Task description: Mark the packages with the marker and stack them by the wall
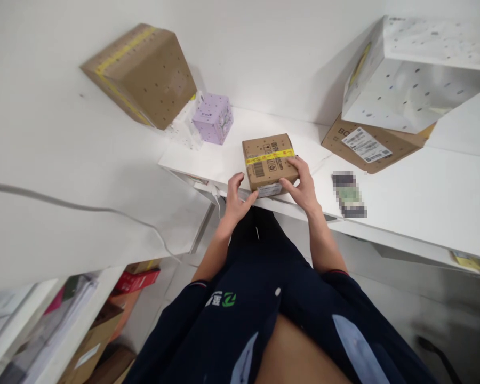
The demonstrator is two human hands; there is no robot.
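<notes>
A small brown cardboard box (266, 166) with yellow tape across its top sits near the front edge of the white table. Printing and a barcode show on its top, and a white label is on the side facing me. My right hand (304, 184) grips the box's right front corner, with fingers on the right edge and thumb on the front. At the left front corner, my left hand (238, 202) has its fingers apart. Its thumb reaches the lower corner, while the fingers stand just off the left side.
A lilac box (213, 118) stands behind left, beside clear plastic wrapping (186, 128) and a big taped carton (144, 74). At right, a large white box (416, 74) rests on a labelled brown carton (378, 144). A blurred-out phone-shaped item (349, 194) lies on the white table (424, 208).
</notes>
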